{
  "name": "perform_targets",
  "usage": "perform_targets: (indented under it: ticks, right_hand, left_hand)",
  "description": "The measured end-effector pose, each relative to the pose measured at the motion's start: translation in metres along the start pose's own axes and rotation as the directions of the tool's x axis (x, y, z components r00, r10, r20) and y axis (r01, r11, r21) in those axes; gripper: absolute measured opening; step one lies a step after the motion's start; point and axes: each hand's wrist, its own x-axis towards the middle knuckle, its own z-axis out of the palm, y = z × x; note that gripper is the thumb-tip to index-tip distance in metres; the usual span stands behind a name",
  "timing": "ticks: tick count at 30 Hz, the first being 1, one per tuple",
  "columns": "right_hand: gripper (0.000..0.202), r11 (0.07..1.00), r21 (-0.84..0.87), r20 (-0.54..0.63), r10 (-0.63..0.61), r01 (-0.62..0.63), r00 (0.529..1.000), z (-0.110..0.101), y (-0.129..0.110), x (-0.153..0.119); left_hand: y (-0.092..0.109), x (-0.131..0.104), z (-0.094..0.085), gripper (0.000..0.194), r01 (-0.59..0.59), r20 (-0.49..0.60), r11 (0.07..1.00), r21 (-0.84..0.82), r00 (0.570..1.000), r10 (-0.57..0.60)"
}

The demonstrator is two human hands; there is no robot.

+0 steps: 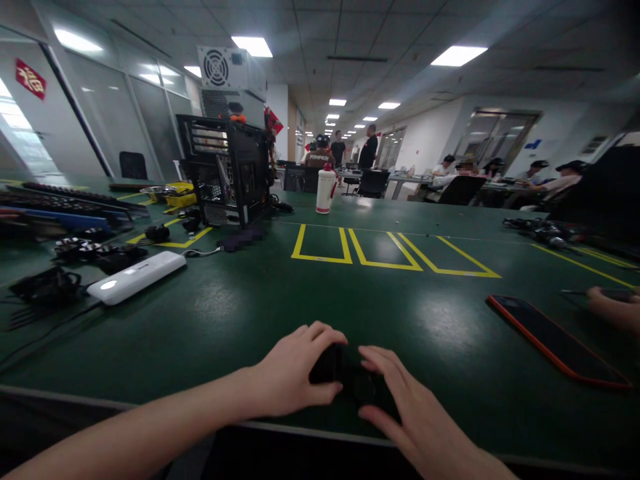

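Near the front edge of the green table [240,340], my left hand [290,377] is closed around a small black block-shaped object [327,365], thumb below and fingers over the top. Its exact kind is too dark to make out. To its right, my right hand [410,400] is held with fingers and thumb apart. A dark roundish thing [366,388] shows faintly between them; whether the fingers touch it I cannot tell.
A white power strip [143,277] and black cables [45,287] lie left. Behind them stands an open computer case [230,170]. A cup [326,190] stands beyond yellow tape outlines [323,259]. An orange-edged phone [555,340] lies right, near another person's hand [613,307].
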Motion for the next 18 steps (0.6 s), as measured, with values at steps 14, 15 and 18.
perform_targets:
  ticks: [14, 15, 18]
  right_hand:
    - [0.06, 0.836, 0.547, -0.137, 0.045, 0.038, 0.99, 0.056, -0.038, 0.001]
    - [0.062, 0.854, 0.517, -0.148, 0.021, 0.06, 0.989, 0.06, -0.038, 0.001]
    - [0.069, 0.93, 0.339, -0.168, -0.086, 0.14, 0.982, 0.061, -0.034, -0.001]
  left_hand:
    - [0.018, -0.042, 0.012, 0.059, 0.087, -0.026, 0.995, 0.045, 0.996, -0.086]
    - [0.016, -0.045, 0.013, 0.059, 0.085, -0.038, 0.995, 0.053, 0.996, -0.083]
    - [0.004, -0.058, 0.011, 0.053, 0.066, -0.09, 0.995, 0.073, 0.994, -0.059]
